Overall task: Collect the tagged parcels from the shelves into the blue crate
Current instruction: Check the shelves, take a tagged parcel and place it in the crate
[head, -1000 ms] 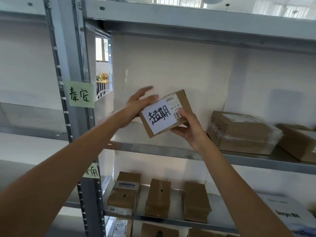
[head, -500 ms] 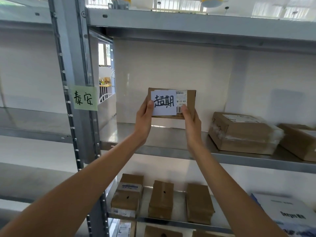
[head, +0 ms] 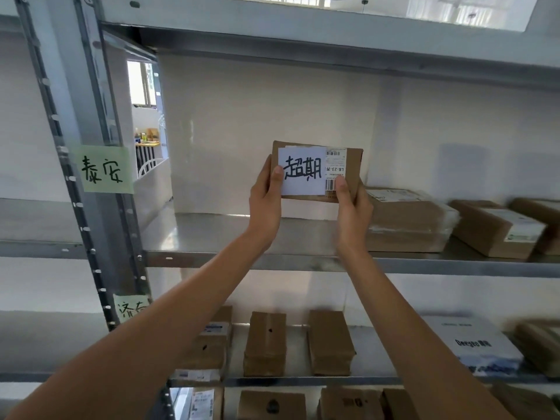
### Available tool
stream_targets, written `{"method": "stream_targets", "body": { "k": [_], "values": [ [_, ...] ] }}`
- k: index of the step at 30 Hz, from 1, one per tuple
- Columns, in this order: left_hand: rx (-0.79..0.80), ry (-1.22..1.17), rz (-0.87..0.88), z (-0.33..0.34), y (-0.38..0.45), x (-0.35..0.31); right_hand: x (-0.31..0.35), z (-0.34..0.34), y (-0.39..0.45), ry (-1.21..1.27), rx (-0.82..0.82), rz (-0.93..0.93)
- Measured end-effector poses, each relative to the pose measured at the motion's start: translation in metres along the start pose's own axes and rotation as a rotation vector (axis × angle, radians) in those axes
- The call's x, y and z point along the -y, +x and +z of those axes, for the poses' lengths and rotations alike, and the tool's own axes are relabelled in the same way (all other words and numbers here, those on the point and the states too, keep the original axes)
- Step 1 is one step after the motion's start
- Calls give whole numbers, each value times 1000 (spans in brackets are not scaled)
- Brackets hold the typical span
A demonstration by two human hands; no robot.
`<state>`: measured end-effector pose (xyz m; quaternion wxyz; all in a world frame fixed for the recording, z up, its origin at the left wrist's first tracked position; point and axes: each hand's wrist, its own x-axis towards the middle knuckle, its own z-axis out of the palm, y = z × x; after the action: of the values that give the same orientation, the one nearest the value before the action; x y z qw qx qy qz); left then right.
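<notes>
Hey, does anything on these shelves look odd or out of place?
Only the parcel held up in both hands stands out: a white handwritten tag covers part of its shipping label. The other shelved boxes look orderly.

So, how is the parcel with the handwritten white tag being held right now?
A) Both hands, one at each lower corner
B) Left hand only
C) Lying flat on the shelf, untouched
A: the left hand and right hand grip the tagged parcel upright above the shelf.

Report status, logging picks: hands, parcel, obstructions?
Left hand and right hand grip tagged parcel, held above shelf. Blue crate not in view. Nothing blocking.
</notes>
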<state>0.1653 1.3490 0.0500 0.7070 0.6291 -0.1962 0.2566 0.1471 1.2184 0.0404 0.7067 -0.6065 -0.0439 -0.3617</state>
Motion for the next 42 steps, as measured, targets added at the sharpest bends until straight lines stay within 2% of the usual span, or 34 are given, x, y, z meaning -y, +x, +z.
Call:
{"method": "stream_targets", "body": {
  "k": [6,18,21,28,34,42],
  "values": [
    [128,-88,-29,75,-10,1,25,-71,8,-92,-167,-87],
    [535,-306,-117,309,-110,-27,82,-319,-4,-357,-586,-152],
    [651,-323,-118,364,-150,-27,92,-388,-17,-416,-640,-129],
    [925,-322,-273,476,-245,-5,96,-524,-66,-561,-790,-44],
    [1153,-340,-333,567,-302,8,102,-614,-83,-622,-972,36],
    [1325,-419,-356,700,-342,9,109,-715,-66,-701,-1158,64]
  ]
}}
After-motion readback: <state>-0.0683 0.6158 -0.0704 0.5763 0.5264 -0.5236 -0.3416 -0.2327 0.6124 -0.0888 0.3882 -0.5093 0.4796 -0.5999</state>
